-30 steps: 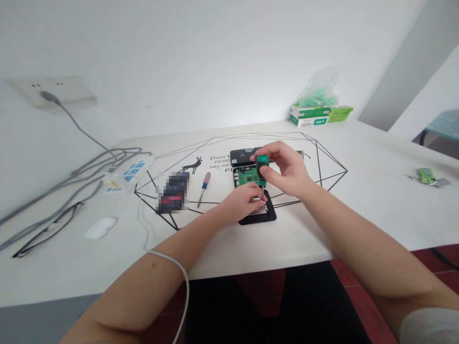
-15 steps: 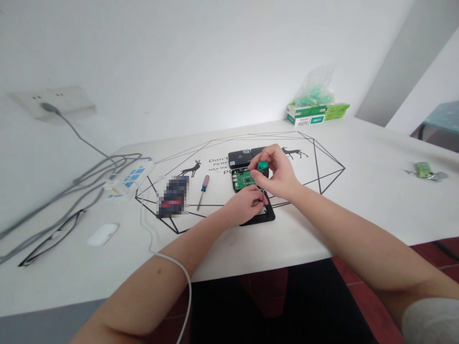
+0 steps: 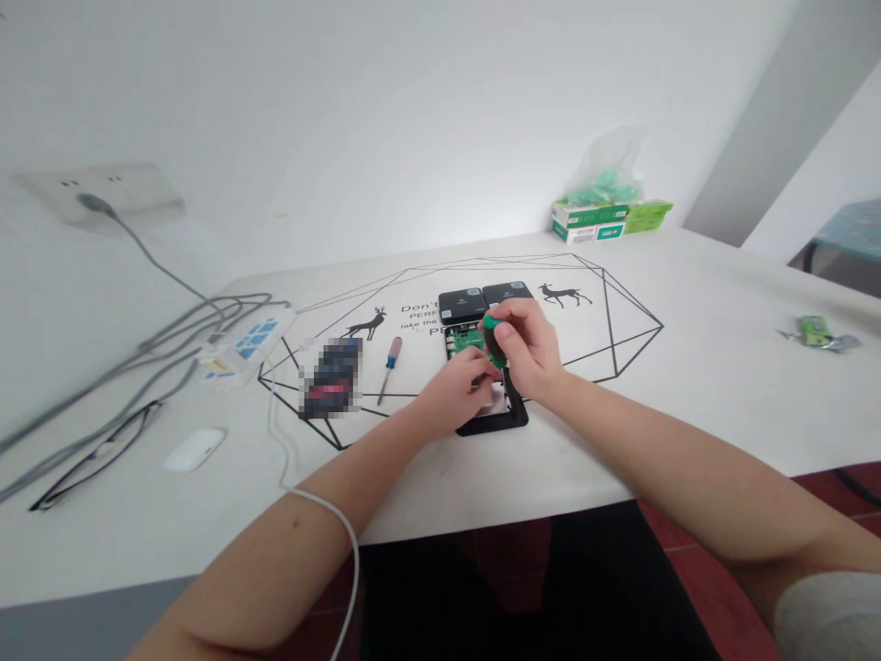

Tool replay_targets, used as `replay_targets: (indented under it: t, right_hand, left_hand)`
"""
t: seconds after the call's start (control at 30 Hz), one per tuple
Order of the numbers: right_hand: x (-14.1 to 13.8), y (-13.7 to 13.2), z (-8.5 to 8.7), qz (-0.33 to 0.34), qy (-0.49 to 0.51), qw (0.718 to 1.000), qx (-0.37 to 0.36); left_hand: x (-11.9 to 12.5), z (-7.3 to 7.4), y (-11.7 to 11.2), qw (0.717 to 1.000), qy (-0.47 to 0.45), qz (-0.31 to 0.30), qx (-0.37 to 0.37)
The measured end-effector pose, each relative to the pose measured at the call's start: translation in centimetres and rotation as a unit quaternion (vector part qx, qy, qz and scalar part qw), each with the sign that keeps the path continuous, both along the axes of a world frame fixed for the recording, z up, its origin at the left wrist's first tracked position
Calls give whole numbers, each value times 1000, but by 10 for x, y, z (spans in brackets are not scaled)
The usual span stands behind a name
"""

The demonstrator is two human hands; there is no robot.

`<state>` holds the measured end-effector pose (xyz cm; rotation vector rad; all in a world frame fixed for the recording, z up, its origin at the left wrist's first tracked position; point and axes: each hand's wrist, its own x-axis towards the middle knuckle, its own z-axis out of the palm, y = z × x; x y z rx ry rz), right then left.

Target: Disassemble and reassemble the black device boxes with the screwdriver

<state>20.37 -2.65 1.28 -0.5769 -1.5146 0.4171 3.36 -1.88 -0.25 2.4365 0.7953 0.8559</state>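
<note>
My right hand [image 3: 533,351] is wrapped round the handle of a green and black screwdriver [image 3: 491,341], whose shaft points down. Close by on the left, my left hand [image 3: 458,393] has its fingers pinched together beside the screwdriver's lower end. Whatever those fingers hold is hidden. Under both hands lies an opened black device: a green circuit board [image 3: 462,343] sits in its far part, partly covered by my fingers. The near part is a black frame [image 3: 492,423] with a pale panel inside.
Two closed black boxes [image 3: 462,305] [image 3: 507,293] sit behind the board. Left are a second screwdriver [image 3: 390,367], a blurred-out item [image 3: 333,378], a white mouse-like case [image 3: 195,450], glasses [image 3: 96,454] and a power strip [image 3: 248,349]. A white cable [image 3: 323,500] crosses my left forearm. Green boxes [image 3: 592,217] stand at the back.
My right hand has come down and nearer with the screwdriver, whose handle now shows from the side. My left hand has shifted slightly to the left and away from me, uncovering more of the pale panel.
</note>
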Motion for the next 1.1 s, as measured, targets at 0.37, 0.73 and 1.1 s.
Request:
replay_targets:
  t: [0.37,0.73,1.1]
  right_hand:
    - [-6,4,11,-89,-5,994,69]
    - [-10,-5,13,-3,100,992,-77]
    - [-10,-2,17,-126,39,991,-7]
  left_hand:
    - [-48,-14,53,950,110,288,60]
    - [-52,-38,63,914,270,302,16]
    - [-52,-40,61,917,285,281,3]
